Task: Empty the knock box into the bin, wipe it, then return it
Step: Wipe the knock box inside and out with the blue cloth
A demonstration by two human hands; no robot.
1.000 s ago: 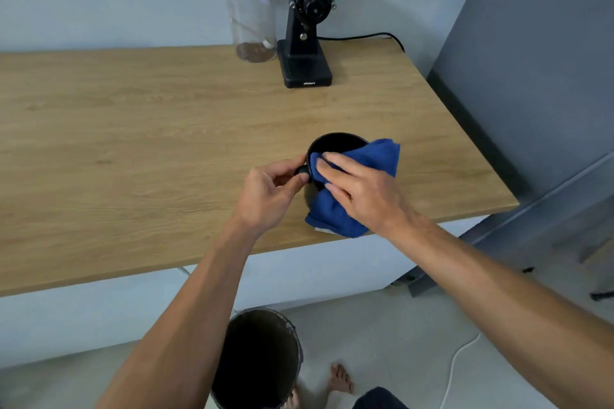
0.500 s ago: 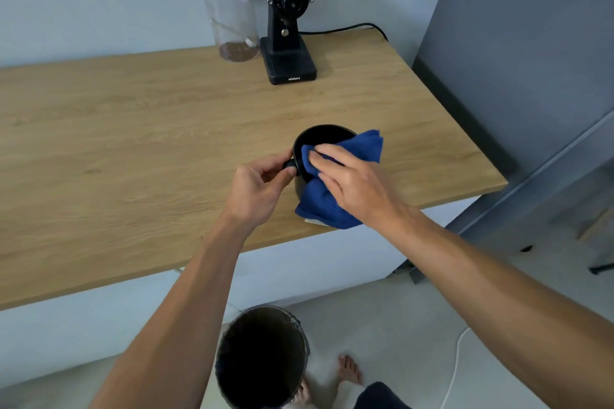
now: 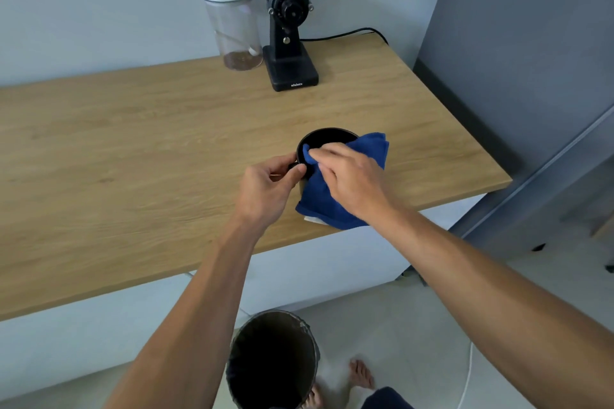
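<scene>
- Left hand: thumb and fingers pinched narrow on the knock box's small side handle, wrist reaching in from the lower left.
- Right hand: fingers curled down, pressing the blue cloth over the near rim and into the black knock box.
- The knock box stands upright on the wooden counter, near its front edge.
- The dark bin sits on the floor, below the counter edge.
- Coffee grinder and glass jar stand well apart at the back wall.

Perhaps unreadable small print, grinder base
</scene>
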